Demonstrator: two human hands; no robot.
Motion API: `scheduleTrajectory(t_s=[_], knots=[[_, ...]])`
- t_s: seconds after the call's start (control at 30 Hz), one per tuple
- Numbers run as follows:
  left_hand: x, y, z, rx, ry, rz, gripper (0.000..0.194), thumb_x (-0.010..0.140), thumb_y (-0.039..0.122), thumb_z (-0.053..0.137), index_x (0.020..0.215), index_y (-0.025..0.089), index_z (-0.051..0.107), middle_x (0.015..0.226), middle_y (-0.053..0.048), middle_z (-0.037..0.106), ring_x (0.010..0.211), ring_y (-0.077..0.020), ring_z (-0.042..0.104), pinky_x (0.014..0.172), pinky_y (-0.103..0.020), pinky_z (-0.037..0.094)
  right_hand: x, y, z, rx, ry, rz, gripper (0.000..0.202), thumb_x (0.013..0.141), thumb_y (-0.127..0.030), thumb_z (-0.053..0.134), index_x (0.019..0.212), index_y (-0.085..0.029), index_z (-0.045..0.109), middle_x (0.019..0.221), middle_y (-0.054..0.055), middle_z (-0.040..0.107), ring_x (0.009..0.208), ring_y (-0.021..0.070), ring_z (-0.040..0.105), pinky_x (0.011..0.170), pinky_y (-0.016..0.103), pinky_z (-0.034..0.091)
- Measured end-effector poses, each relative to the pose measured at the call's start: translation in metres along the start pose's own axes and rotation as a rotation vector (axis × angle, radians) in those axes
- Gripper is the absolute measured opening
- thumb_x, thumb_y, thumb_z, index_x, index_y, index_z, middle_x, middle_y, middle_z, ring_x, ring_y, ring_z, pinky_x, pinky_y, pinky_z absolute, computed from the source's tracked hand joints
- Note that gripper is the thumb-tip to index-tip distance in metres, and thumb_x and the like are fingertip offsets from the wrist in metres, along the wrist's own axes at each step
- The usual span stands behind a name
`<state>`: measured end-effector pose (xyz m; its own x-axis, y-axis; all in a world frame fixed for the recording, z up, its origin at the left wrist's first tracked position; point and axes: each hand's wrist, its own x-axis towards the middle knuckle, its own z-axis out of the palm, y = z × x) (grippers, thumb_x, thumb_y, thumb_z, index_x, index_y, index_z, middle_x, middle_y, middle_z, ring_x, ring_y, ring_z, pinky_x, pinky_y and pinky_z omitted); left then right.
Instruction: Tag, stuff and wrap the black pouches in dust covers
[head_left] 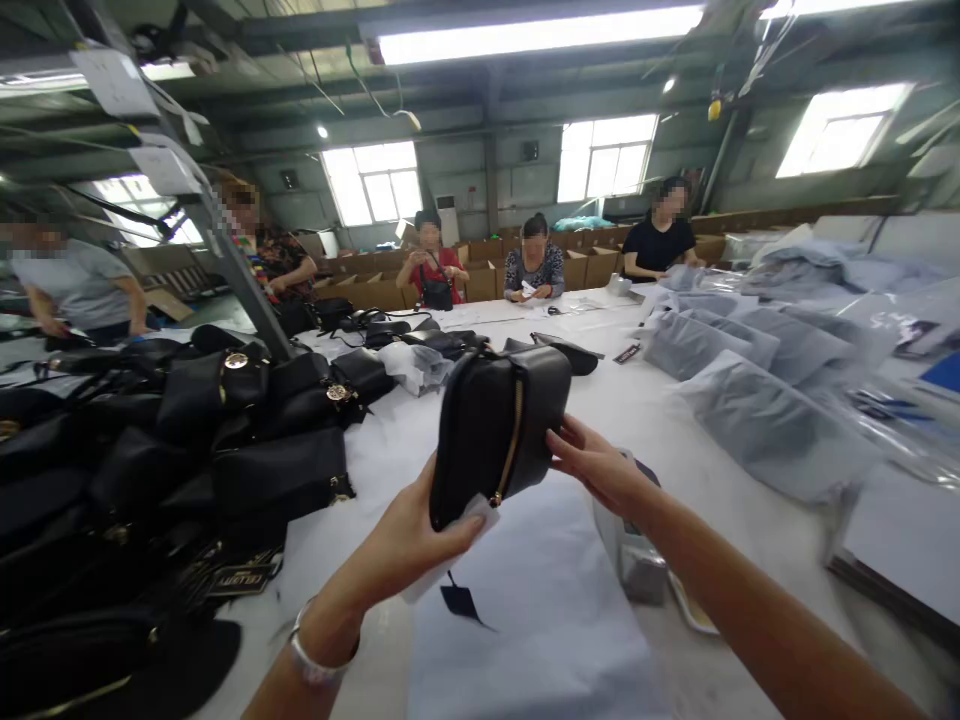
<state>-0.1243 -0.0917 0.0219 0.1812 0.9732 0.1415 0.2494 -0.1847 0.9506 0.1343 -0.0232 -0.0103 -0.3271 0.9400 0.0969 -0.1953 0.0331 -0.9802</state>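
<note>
A black handbag [480, 430] with a gold zipper [513, 440] is raised above the white table, tilted on its side. My left hand [409, 535] grips its lower left end, the thumb pressing a piece of white paper [480, 512] against it. Fingers of my right hand [592, 465] rest on the bag's right side. Below hangs a small black tag [459, 601]; where it is attached I cannot tell. Under the bag lies a large white sheet [525, 610]. Beside my right forearm stands a grey metal object [641, 565], partly hidden by the arm.
A heap of black bags [277, 470] with gold fittings covers the left side. Filled grey plastic bags [765, 420] lie at the right, near a stack of white sheets [907, 540]. A slanted metal post [232, 260] rises at left. Several people sit or stand around the table.
</note>
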Motion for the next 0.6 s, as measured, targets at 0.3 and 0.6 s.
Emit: scheduleTrajectory(t_s=[0.3,0.6], knots=[[-0.093,-0.040,0.006,0.956,-0.166,0.117,0.096,0.069,-0.006,0.052,0.146,0.047,0.031,0.158,0.006,0.029,0.113,-0.0278,0.063,0.091,-0.037,0.055,-0.092,0.076,0.021,0.537,0.120,0.415,0.059,0.089,-0.068,0.045,0.102,-0.016,0.071,0.102,0.011,0.075,0.102,0.0279,0.069,0.098,0.046,0.051],[-0.147,-0.133,0.037,0.963,-0.222,0.088,0.102,0.067,-0.010,0.042,0.153,0.037,0.016,0.161,-0.007,0.022,0.120,-0.0250,0.059,0.097,-0.040,0.051,-0.137,0.117,0.023,0.416,0.252,0.550,0.049,0.086,-0.046,0.064,0.129,-0.022,0.058,0.122,0.007,0.069,0.114,0.0243,0.064,0.102,0.039,0.050]])
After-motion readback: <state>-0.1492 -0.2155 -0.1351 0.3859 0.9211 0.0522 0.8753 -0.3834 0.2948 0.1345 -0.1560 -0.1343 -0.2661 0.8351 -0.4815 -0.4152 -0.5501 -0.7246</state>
